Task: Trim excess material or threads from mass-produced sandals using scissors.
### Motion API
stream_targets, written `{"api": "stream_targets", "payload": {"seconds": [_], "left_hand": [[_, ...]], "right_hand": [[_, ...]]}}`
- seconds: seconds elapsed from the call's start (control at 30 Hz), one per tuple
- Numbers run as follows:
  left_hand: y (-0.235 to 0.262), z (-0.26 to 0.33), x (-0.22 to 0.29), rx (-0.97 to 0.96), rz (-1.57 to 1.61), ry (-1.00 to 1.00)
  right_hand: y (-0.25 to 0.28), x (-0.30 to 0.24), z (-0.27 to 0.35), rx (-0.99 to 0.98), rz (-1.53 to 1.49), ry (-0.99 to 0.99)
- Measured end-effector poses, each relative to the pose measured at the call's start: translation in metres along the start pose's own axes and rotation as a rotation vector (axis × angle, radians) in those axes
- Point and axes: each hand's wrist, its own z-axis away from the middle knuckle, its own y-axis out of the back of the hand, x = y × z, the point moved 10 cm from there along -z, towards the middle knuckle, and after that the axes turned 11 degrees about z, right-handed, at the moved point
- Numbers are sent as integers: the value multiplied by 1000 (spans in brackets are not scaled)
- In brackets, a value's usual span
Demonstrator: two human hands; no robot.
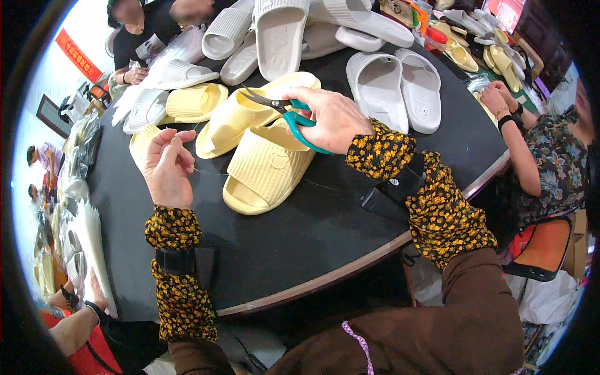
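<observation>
From the head view, my right hand [334,119] has its grip closed through the teal handles of a pair of scissors [284,109]. The blades are dark, nearly together and pointing to my left, out over the upper of two pale yellow slides. That upper yellow slide [247,112] lies with its long axis running from lower left to upper right. The lower yellow slide [265,169] sits just beside and partly under it, its open toe end turned toward my left and toward me. The scissors are directly above where the two slides meet, so my right hand is the nearer one to both.

My left hand [165,165] is raised off the black round surface [300,244], to the left of the slides and apart from them. Its thumb and forefinger are pinched together near the top. A very fine thread [209,172] seems to run from that pinch rightward toward the lower slide, though it is too thin to follow all the way. So the thread lies roughly across, left to right, between my two hands, with the scissor tips above its right-hand end.

Both my forearms wear black sleeve covers with yellow flowers. More slides, white and yellow, are heaped on the far side of the surface. Other people sit round its edge at the top left and at the right.
</observation>
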Motion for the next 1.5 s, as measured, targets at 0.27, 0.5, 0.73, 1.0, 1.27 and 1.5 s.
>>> {"api": "stream_targets", "payload": {"seconds": [0.27,0.5,0.73,1.0,1.27,1.5], "left_hand": [[1,0,-1,34,-15,-3],[3,-1,0,48,-5,-17],[0,1,-3,58,-24,15],[5,1,-3,63,-2,16],[2,1,-5,56,-13,15],[7,0,-8,65,5,15]], "right_hand": [[0,2,3,25,158,79],[-2,4,2,11,387,144],[0,-2,4,81,531,236],[-1,-7,3,71,712,264],[0,-12,4,104,566,269],[3,-17,5,78,444,254]]}}
